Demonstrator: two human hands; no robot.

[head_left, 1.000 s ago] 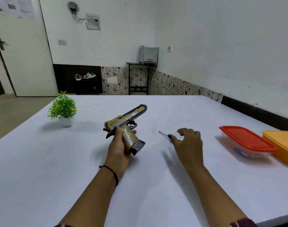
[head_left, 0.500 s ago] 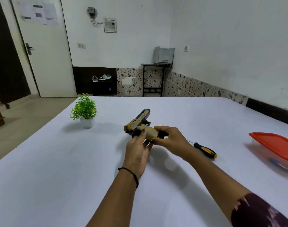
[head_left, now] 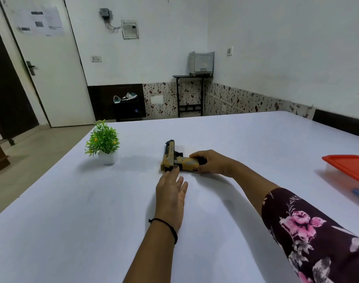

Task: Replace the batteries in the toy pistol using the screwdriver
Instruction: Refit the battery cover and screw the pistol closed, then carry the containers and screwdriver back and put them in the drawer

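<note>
The pistol [head_left: 168, 158] lies flat on the table [head_left: 72, 201], out in front of me. My right hand [head_left: 212, 161] holds its handle end, with fingers curled round it. My left hand [head_left: 170, 193] is flat and wide, one fingertip just touching the pistol. I cannot see the screwdriver. No cover looks off and no batteries are out, so I think the job has hardly begun. A plant [head_left: 103, 139] stands off to the left, a box [head_left: 348, 166] on the right.
</note>
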